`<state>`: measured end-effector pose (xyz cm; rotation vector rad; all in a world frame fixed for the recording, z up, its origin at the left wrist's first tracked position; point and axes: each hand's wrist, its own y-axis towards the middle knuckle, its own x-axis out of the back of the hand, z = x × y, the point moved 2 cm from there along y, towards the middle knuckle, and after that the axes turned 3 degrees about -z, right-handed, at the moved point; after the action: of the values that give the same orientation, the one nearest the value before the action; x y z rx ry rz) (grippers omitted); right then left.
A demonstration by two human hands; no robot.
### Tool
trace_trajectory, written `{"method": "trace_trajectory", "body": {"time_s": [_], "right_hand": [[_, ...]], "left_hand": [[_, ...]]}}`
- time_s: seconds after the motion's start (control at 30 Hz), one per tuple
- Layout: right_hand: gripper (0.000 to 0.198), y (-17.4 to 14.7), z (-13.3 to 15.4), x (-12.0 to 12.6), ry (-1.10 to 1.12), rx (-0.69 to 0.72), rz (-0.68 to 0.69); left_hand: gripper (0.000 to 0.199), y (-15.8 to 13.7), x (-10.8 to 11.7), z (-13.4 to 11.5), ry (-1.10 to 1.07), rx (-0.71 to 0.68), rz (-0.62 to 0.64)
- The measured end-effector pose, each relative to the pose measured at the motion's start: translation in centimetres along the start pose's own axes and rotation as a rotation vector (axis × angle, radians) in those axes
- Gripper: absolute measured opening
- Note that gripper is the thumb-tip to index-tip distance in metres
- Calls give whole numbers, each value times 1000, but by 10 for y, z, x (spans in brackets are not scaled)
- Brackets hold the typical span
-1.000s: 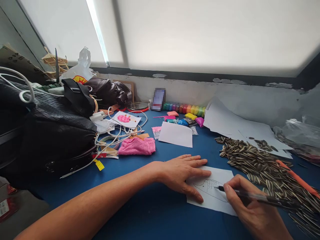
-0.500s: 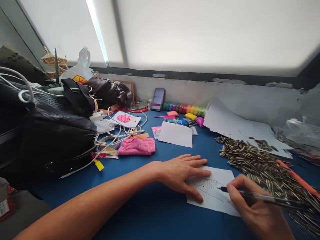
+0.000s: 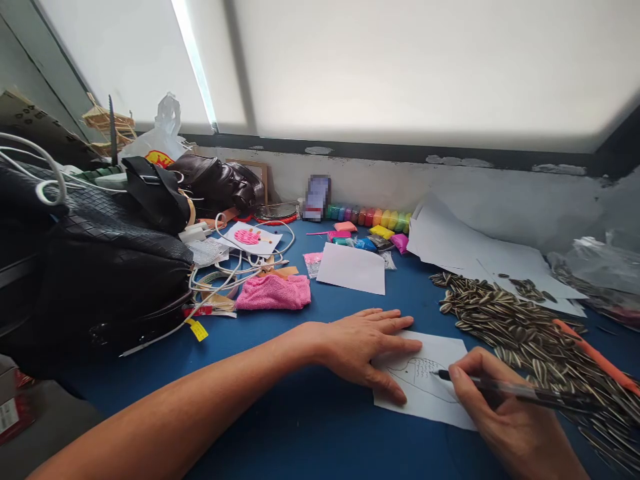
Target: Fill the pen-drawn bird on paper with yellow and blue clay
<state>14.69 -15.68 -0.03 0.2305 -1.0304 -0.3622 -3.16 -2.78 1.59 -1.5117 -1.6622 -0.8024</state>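
A white sheet of paper point(image 3: 425, 408) lies on the blue table, bearing a line drawing of a fish point(image 3: 424, 375) with rows of small curved scale marks. Flat on the paper's left side rests my left hand point(image 3: 367, 350), its fingers spread. My right hand point(image 3: 510, 407) grips a black pen point(image 3: 505, 390) between thumb and fingers. The pen's tip touches the drawing, or nearly so, at the right of the scale marks. My right hand covers the sheet's right edge.
Striped sunflower seeds point(image 3: 525, 340) are heaped at the right, with an orange stick point(image 3: 595, 353) on them. Beyond lie a blank white sheet point(image 3: 351, 268), a pink cloth point(image 3: 274, 292), colored clay packets point(image 3: 383, 232) and stacked paper point(image 3: 465, 240). A black bag point(image 3: 110, 267) stands left among white cables.
My right hand and the pen have shifted slightly left across the drawing. My left hand stays in place on the paper.
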Motion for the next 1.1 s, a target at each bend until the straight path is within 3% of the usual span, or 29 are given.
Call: {"method": "trace_trajectory", "body": {"time_s": [0.37, 0.57, 0.7, 0.83, 1.1], "right_hand": [[29, 0, 3, 1, 29, 23, -24], [32, -6, 19, 0, 91, -174, -109], [30, -4, 24, 4, 100, -214, -157], [29, -1, 24, 8, 90, -199, -194], [30, 3, 19, 7, 56, -118, -120]], "left_hand": [[79, 1, 1, 0, -6, 7, 0], [78, 0, 0, 1, -5, -3, -3], [78, 0, 1, 1, -4, -2, -5], [77, 0, 1, 1, -8, -3, -1], [79, 1, 0, 0, -1, 2, 4]]}}
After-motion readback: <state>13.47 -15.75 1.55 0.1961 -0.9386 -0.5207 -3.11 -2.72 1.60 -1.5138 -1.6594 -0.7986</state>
